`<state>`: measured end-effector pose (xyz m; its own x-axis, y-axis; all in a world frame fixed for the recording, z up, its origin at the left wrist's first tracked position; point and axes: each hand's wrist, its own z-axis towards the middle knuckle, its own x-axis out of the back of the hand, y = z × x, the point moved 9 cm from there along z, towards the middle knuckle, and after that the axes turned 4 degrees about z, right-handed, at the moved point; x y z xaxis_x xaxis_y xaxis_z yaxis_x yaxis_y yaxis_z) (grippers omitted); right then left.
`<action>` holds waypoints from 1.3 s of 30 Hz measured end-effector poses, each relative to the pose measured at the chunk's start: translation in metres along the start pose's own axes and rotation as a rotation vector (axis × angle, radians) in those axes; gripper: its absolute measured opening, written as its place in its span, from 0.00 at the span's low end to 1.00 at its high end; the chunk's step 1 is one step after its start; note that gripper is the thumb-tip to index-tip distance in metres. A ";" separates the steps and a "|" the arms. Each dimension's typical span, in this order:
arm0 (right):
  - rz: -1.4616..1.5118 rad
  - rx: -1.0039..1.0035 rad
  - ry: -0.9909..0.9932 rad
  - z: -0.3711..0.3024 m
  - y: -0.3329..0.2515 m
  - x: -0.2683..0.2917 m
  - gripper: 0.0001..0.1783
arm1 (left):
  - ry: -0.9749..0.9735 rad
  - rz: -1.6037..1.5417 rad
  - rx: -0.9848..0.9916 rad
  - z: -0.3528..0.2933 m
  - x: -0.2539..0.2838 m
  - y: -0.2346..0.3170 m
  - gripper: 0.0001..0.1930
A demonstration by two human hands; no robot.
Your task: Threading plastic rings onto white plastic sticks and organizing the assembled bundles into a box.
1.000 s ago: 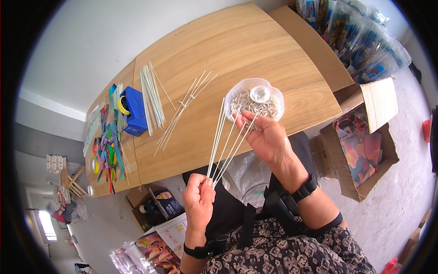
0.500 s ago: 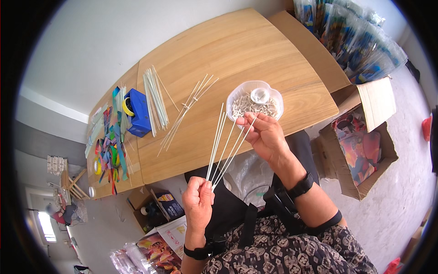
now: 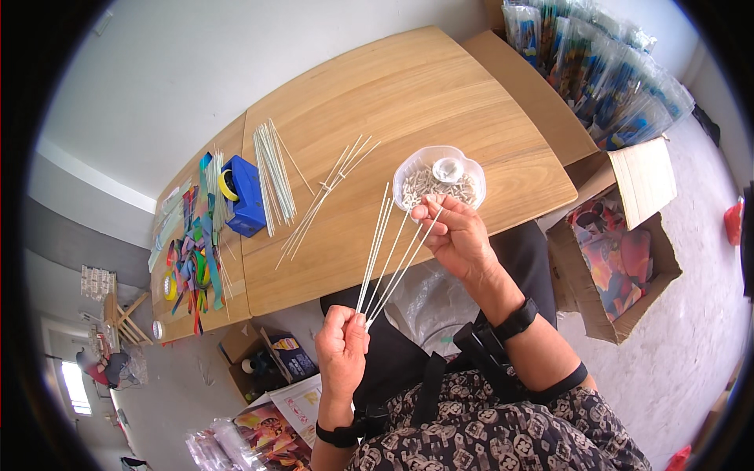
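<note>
Several thin white rods (image 3: 374, 255) fan upward from my left hand (image 3: 342, 345), whose closed fingers grip their lower ends. My right hand (image 3: 462, 239) is closed in a pinch at the upper end of the rightmost rod, beside the near rim of a clear plastic tub (image 3: 401, 166). Small whitish tube-like pieces (image 3: 420, 184) fill the tub's bottom, along with a small round white cup or roll (image 3: 448, 169). Whether a small piece sits between my right fingertips is hidden. Left of the tub, a crossed bundle of similar rods (image 3: 323, 200) lies on the wooden table (image 3: 408, 86).
Further left are more loose rods (image 3: 275, 184), a blue tape dispenser (image 3: 247, 200) with yellow tape, and colourful ribbon strips (image 3: 196, 259). Open cardboard boxes (image 3: 660, 259) stand right of the table, with plastic-wrapped packs (image 3: 597, 71) behind. Another box (image 3: 243, 341) sits below the table's front edge.
The view has shifted slightly, so the table items appear a little lower and the left-side ones further right. Both hands keep nearly the same hold on the rods.
</note>
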<state>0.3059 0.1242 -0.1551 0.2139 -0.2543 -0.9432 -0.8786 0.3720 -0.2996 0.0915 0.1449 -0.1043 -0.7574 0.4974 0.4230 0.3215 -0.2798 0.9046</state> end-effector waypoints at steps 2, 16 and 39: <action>0.037 0.005 -0.019 0.002 -0.001 0.008 0.03 | -0.002 -0.003 -0.007 0.000 -0.001 0.002 0.09; 0.114 0.069 0.055 0.005 -0.009 0.028 0.03 | -0.034 0.033 -0.005 -0.002 -0.009 0.002 0.08; -0.006 0.106 0.002 0.000 -0.006 0.018 0.01 | -0.052 0.080 0.019 0.001 -0.015 -0.002 0.08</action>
<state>0.3152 0.1170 -0.1699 0.2182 -0.2582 -0.9411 -0.8273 0.4626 -0.3187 0.1030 0.1387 -0.1125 -0.6989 0.5160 0.4953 0.3907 -0.3046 0.8687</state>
